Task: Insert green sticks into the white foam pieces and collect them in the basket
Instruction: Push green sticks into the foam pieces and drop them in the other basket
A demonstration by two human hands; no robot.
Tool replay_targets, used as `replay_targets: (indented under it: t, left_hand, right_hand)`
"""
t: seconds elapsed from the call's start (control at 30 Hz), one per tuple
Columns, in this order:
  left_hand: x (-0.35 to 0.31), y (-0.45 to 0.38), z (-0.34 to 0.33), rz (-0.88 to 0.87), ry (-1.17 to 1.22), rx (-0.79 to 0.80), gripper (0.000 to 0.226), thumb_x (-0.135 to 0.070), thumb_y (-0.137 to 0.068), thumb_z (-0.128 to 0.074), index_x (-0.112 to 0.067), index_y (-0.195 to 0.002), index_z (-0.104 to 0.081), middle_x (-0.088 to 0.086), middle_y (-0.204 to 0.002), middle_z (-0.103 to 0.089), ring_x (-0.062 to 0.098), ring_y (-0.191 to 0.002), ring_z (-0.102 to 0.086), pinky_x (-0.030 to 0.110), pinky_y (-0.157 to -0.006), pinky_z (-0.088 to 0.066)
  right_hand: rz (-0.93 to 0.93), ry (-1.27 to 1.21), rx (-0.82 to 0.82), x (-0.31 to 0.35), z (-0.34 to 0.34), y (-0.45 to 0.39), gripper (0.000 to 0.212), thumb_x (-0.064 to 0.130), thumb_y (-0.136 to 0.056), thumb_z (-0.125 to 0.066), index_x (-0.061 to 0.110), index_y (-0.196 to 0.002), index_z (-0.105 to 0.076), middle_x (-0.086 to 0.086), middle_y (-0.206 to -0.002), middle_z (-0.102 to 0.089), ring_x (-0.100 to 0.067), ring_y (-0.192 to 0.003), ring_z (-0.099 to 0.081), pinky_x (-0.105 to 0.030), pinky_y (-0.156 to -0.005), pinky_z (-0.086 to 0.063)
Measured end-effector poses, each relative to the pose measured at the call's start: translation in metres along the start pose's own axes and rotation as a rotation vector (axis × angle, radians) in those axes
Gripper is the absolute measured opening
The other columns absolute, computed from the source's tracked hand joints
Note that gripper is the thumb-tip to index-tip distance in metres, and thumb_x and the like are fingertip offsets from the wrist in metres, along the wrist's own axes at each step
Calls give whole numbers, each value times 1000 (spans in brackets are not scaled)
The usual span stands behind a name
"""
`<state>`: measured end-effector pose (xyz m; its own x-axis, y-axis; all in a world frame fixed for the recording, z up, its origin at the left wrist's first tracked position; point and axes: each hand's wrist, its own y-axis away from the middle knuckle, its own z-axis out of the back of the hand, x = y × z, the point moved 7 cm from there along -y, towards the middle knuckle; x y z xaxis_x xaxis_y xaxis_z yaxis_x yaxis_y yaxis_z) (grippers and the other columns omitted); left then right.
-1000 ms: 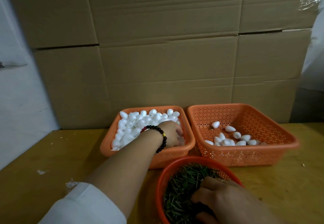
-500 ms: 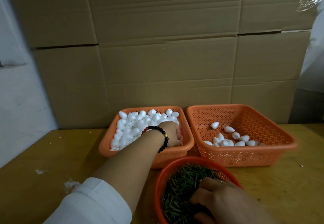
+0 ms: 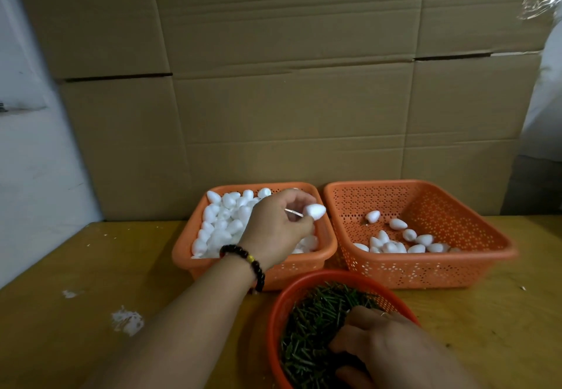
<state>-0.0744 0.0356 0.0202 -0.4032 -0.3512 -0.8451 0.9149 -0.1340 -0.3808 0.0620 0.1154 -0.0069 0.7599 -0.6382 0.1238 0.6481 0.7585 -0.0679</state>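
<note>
Right now your left hand [image 3: 278, 230] hovers over the left orange perforated plastic basket [image 3: 209, 262], and its grip is pinched around one white egg-shaped foam piece [image 3: 315, 210], held at the fingertips above the basket's right rim. A bracelet of dark beads with one gold bead [image 3: 248, 262] sits on that wrist. Beneath the hand, the basket is heaped with loose white foam pieces [image 3: 225, 221].

Your right hand [image 3: 392, 349] is down in the round red-orange plastic basket [image 3: 275, 321] nearest you, fingers curled into the pile of short green sticks [image 3: 310, 327]. You cannot tell from this view whether that grip has closed on any stick, because the fingertips are buried.

To the right, the second orange perforated plastic basket [image 3: 425, 270] stands just beside the first. It holds a thin scatter of white foam pieces [image 3: 398, 242] across its floor; whether these carry sticks is too small to tell.

All three baskets rest on the yellowish wooden desk [image 3: 76, 267], which has white foam crumbs [image 3: 127, 321] on its left part. Behind stands a wall of plain brown cardboard boxes [image 3: 273, 84]; no label, brand or writing can be read anywhere.
</note>
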Motion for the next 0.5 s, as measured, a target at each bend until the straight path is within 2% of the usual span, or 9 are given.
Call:
replay_targets:
  t: [0.03, 0.1, 0.13, 0.17, 0.27, 0.4, 0.5]
  left_hand:
    - [-4, 11, -1, 14, 136, 6, 20, -10, -82, -71, -30, -85, -68, -10, -80, -71, 7, -67, -67, 19, -63, -53]
    - [-5, 36, -2, 87, 421, 23, 24, 0, -82, -69, -22, -89, -70, -3, -83, -73, 16, -70, -68, 25, -67, -57]
    - [-2, 47, -4, 148, 554, 35, 25, 5, -81, -67, -18, -89, -71, 1, -85, -73, 18, -72, -68, 28, -68, -57]
    - [2, 59, -6, 207, 687, 48, 26, 8, -80, -66, -15, -89, -72, 5, -87, -73, 20, -73, -67, 29, -67, -57]
    - [7, 85, -15, 328, 965, 98, 25, 5, -67, -69, -7, -89, -72, 12, -87, -71, 20, -72, -67, 28, -63, -56]
    - [12, 99, -24, 375, 987, 102, 39, 10, -64, -76, 0, -100, -64, 11, -88, -70, 20, -72, -66, 28, -63, -56]
    - [15, 99, -23, 395, 960, 42, 39, 9, -59, -72, -2, -96, -66, 9, -86, -71, 20, -72, -65, 28, -61, -56]
  right_hand:
    - [-379, -46, 59, -38, -19, 20, 40, 53, -92, -42, 42, -130, -44, 18, -125, -42, -5, -117, -43, -19, -99, -31]
    - [-315, -14, 57, -34, -34, 27, 40, 53, -92, -41, 42, -130, -43, 18, -125, -42, -5, -117, -44, -19, -99, -31]
    - [-279, 3, -52, -38, -30, 25, 40, 54, -92, -41, 42, -130, -42, 18, -124, -42, -5, -117, -44, -19, -99, -31]
    - [-270, 4, -45, -35, -29, 22, 40, 54, -92, -40, 42, -130, -42, 18, -124, -41, -5, -117, -44, -19, -98, -30]
    - [-306, 5, -67, -43, -28, 22, 39, 53, -92, -40, 43, -130, -43, 16, -123, -43, -6, -116, -44, -18, -97, -31]
    - [-309, -10, -83, -43, -28, 21, 39, 53, -92, -41, 43, -130, -43, 16, -123, -44, -7, -116, -45, -19, -98, -32]
    - [-298, -9, -111, -43, -27, 21, 39, 53, -92, -41, 43, -130, -43, 16, -125, -44, -7, -117, -45, -19, -99, -33]
